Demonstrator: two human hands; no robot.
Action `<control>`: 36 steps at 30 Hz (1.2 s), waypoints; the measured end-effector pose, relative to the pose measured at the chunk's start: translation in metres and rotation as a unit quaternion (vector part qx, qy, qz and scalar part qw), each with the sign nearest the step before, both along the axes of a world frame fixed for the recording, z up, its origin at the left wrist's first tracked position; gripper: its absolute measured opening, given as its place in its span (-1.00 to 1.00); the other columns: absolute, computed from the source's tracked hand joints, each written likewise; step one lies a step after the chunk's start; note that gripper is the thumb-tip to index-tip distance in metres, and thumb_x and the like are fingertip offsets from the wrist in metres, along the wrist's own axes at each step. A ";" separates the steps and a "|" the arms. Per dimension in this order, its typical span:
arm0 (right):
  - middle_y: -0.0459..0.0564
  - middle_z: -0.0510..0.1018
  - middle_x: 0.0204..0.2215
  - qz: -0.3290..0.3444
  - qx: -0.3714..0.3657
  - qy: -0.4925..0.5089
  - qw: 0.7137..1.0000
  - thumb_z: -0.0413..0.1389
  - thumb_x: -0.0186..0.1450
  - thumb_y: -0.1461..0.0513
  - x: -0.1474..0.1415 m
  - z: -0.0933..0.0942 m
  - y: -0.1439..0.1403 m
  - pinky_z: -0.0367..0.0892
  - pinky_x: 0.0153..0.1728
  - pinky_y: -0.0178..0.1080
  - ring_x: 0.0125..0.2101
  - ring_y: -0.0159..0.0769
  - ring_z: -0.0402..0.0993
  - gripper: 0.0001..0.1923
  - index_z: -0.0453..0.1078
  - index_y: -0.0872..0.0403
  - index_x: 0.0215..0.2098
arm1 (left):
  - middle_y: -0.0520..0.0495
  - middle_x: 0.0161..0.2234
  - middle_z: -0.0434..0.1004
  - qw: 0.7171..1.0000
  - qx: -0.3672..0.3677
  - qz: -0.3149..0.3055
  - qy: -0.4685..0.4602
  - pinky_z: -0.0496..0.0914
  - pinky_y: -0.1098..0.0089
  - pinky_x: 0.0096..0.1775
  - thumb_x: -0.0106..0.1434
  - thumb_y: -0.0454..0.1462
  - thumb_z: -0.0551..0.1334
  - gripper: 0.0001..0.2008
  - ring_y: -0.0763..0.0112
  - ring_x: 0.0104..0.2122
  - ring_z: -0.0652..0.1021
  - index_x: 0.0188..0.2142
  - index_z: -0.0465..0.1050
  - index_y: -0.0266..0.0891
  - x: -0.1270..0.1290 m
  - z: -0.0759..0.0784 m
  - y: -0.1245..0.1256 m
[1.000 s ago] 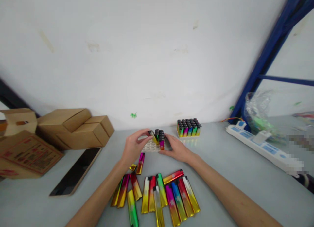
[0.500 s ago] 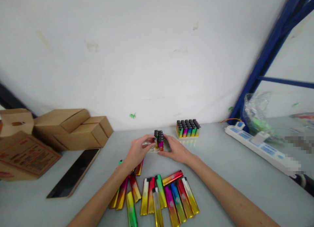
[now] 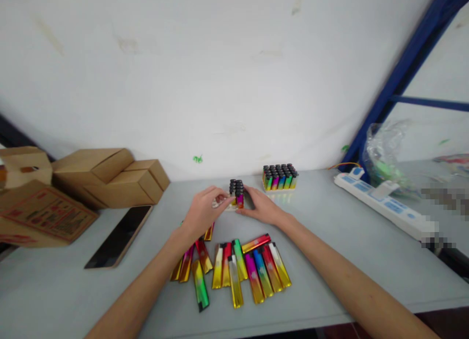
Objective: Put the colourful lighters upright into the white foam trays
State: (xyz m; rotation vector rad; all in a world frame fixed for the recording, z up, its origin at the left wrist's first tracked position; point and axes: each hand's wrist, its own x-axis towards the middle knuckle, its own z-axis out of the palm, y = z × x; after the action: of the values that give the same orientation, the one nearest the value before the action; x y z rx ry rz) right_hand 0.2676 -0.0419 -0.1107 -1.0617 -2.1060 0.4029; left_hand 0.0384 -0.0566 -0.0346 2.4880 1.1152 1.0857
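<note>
A small white tray (image 3: 230,207) stands on the grey table (image 3: 330,251) with several black-capped lighters (image 3: 237,192) upright in its right part. My left hand (image 3: 202,213) has its fingertips at the tray's left side, close to those lighters; whether it pinches one is hidden. My right hand (image 3: 262,208) grips the tray's right side. In front of both hands, several loose rainbow-coloured lighters (image 3: 234,268) lie flat in a rough row.
A full tray of upright lighters (image 3: 280,178) stands behind to the right. Cardboard boxes (image 3: 106,178) and a dark flat panel (image 3: 119,235) lie at left. A white power strip (image 3: 381,207), a plastic bag (image 3: 384,156) and a blue frame (image 3: 403,70) stand at right.
A second ago my left hand held a lighter tilted over the tray; that lighter now stands among the others. The left fingers stay at the tray. The view has tilted down slightly.
</note>
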 end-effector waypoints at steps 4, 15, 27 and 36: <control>0.38 0.41 0.26 0.007 0.010 0.002 1.000 0.32 0.27 0.03 0.001 -0.003 0.003 0.30 0.25 0.15 0.24 0.12 0.39 -0.13 0.13 0.18 0.40 | -0.05 -0.36 0.58 0.978 -0.056 -0.129 0.155 0.41 0.34 -0.20 0.42 -0.12 0.24 -0.74 0.33 -0.33 0.56 -0.35 0.53 -0.22 0.022 0.009 -0.040; 0.41 0.37 0.28 -0.009 0.002 -0.013 1.000 0.32 0.27 -0.02 0.001 -0.003 0.003 0.25 0.29 0.13 0.27 0.14 0.35 -0.09 0.12 0.24 0.39 | -0.07 -0.23 0.52 0.951 -0.206 -0.160 0.167 0.37 0.29 -0.17 0.40 -0.21 0.25 -0.88 0.24 -0.23 0.51 -0.19 0.49 -0.22 0.045 -0.021 -0.054; 0.37 0.42 0.24 0.024 0.019 0.008 0.999 0.28 0.28 0.10 0.006 -0.012 0.007 0.31 0.23 0.17 0.22 0.12 0.40 -0.17 0.10 0.16 0.40 | 0.12 -0.49 0.32 0.871 -0.386 -0.175 -0.250 0.11 0.45 -0.49 0.42 0.07 0.14 -0.64 0.50 -0.58 0.21 -0.07 0.29 -0.16 0.041 -0.006 -0.044; 0.33 0.42 0.26 -0.002 0.003 -0.001 1.000 0.28 0.29 -0.04 0.002 -0.002 -0.002 0.28 0.25 0.22 0.22 0.16 0.40 -0.17 0.16 0.15 0.38 | 0.13 -0.67 0.01 0.757 -0.504 -0.162 -0.383 0.00 0.47 -0.56 0.30 0.05 0.08 -0.52 0.55 -0.65 0.07 -0.62 0.15 -0.19 0.030 0.000 -0.020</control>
State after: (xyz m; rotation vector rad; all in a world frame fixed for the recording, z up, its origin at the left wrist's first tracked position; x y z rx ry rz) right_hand 0.2700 -0.0438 -0.1129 -1.0645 -2.1054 0.3935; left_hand 0.0683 -0.0768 -0.0350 1.1242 0.6554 0.8750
